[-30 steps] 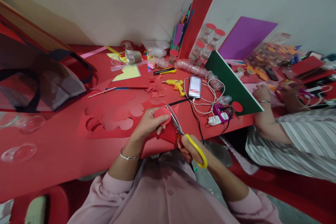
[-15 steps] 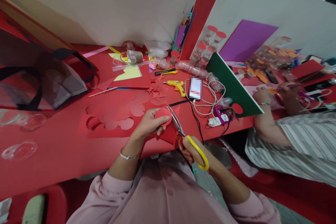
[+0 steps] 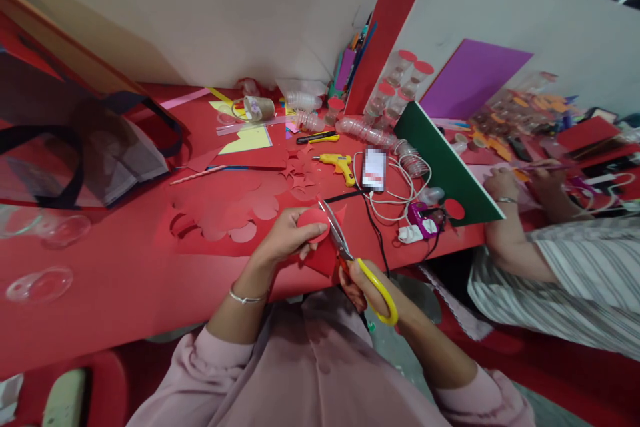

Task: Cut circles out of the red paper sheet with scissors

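Nearest the body, the right hand is closed through the yellow loops of the scissors, whose blades point towards 11 o'clock and lie against the right edge of the red paper. How far the blades gape cannot be told. At 9 o'clock of the scissors, the left hand, with a thin bangle on its wrist, pinches that paper between thumb and fingers. It holds it just above the near edge of the red surface, with a rounded part of the paper uppermost. The two hands are near each other, joined only by paper and blades.

At 10 o'clock of the left hand lies a red sheet full of round cut-outs. Far out at 9 o'clock are clear plastic domes, with a dark-strapped bag beyond them.

At 12 o'clock of the scissors lie a yellow glue gun, a phone and a tangle of white cable. At 2 o'clock a green board slants up, and just past it a co-worker's hand rests on the surface.

Farthest, at 12 to 1 o'clock, red-lidded jars and a purple sheet stand by the wall
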{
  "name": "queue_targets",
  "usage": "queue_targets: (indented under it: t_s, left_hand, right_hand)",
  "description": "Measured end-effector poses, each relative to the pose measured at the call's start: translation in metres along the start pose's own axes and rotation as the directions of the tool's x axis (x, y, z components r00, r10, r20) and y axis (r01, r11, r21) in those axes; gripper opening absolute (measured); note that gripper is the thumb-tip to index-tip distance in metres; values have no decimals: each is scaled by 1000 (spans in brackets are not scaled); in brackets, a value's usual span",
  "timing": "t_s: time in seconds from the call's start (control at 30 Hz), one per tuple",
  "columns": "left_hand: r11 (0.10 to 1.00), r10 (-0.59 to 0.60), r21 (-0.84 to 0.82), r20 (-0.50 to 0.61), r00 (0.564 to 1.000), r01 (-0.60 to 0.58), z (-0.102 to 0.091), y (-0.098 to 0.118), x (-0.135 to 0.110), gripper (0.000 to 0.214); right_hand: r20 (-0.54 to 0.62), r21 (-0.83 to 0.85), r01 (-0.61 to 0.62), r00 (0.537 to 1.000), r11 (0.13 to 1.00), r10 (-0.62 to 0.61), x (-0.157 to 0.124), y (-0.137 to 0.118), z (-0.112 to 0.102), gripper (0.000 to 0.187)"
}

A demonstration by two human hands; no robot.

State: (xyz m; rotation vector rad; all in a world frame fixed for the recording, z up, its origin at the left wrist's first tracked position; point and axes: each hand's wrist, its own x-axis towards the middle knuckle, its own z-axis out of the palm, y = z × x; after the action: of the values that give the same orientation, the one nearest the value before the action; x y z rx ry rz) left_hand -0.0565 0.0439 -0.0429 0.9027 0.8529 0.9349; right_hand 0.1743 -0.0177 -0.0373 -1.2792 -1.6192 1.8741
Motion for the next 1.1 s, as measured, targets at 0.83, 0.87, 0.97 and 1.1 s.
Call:
queue_targets:
  t_s: [0.83, 0.87, 0.97, 1.1]
  left_hand:
    - [998, -19, 62, 87, 996, 13, -7, 0, 0, 33]
    - [998, -23, 65, 95, 995, 17, -7, 1, 0, 32]
    - [997, -34, 72, 106, 994, 27, -7, 1, 0, 31]
    - [996, -37, 81, 109, 993, 28, -7, 1, -1, 32]
  right_hand:
    - [-41, -137, -56, 998, 989, 50, -9, -15, -5, 76]
    - [-37, -141, -57, 998, 988, 52, -9, -14, -5, 76]
    - [-36, -112, -80, 996, 990, 76, -10, -14, -5, 75]
    - [-46, -67, -120, 992, 991, 117, -10, -16, -4, 77]
